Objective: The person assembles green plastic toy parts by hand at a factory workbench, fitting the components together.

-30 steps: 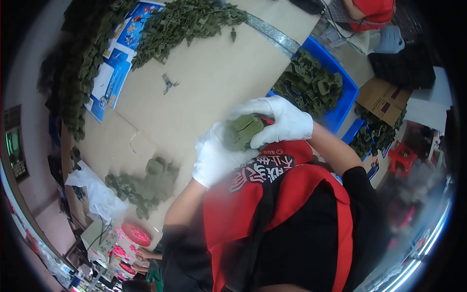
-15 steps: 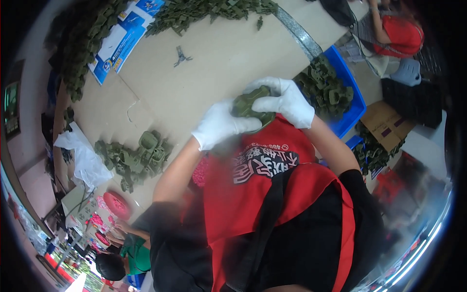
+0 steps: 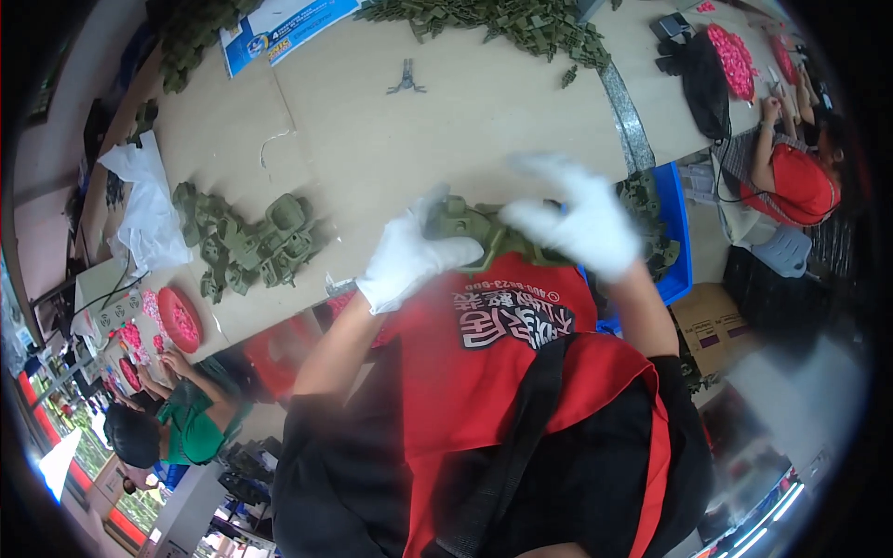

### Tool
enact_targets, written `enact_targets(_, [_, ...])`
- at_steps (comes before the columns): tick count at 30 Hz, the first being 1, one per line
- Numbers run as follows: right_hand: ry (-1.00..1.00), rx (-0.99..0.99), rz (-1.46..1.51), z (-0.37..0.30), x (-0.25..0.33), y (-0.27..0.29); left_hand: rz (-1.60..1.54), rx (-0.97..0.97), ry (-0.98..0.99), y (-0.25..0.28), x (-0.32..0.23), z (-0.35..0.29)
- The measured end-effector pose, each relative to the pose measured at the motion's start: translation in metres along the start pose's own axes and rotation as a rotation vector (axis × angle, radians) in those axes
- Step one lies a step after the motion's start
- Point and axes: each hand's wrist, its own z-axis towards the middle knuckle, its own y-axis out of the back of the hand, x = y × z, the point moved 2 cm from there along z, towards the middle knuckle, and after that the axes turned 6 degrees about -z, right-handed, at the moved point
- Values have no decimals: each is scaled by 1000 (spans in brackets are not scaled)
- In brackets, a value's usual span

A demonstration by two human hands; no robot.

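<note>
My left hand [image 3: 409, 256], in a white glove, is closed on an olive-green moulded plastic part [image 3: 463, 221] above the table edge, in front of my red apron. Its thumb lies along the near side of the part. My right hand [image 3: 586, 223], gloved too and blurred by motion, is beside the part's right side with thumb and fingers apart. Whether its thumb touches the green plastic, I cannot tell. A pile of similar green parts [image 3: 251, 237] lies on the table to the left.
On the table [image 3: 372, 149] are a small grey three-legged piece [image 3: 406, 79], a heap of small green pieces [image 3: 521, 26], a blue printed sheet [image 3: 284, 33] and a white plastic bag [image 3: 153, 214]. A blue crate [image 3: 684, 237] stands at right. Co-workers sit at both sides.
My right hand has come away from the green part and its fingers have spread. My left hand still holds the part. The view has shifted, showing more of both co-workers.
</note>
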Motion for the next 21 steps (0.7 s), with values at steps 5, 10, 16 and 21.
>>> enact_targets(5, [-64, 517, -1, 20, 35, -45, 278, 63, -62, -5, 1, -7])
enact_targets(10, [-27, 484, 50, 9, 24, -41, 147, 63, -78, -10, 5, -13])
enact_targets(16, [-183, 599, 468, 12, -4, -34, 136, 10, -167, -14, 3, -19])
enact_targets(21, [-243, 553, 504, 5, -4, -35, 282, -22, -200, -16, 6, -17])
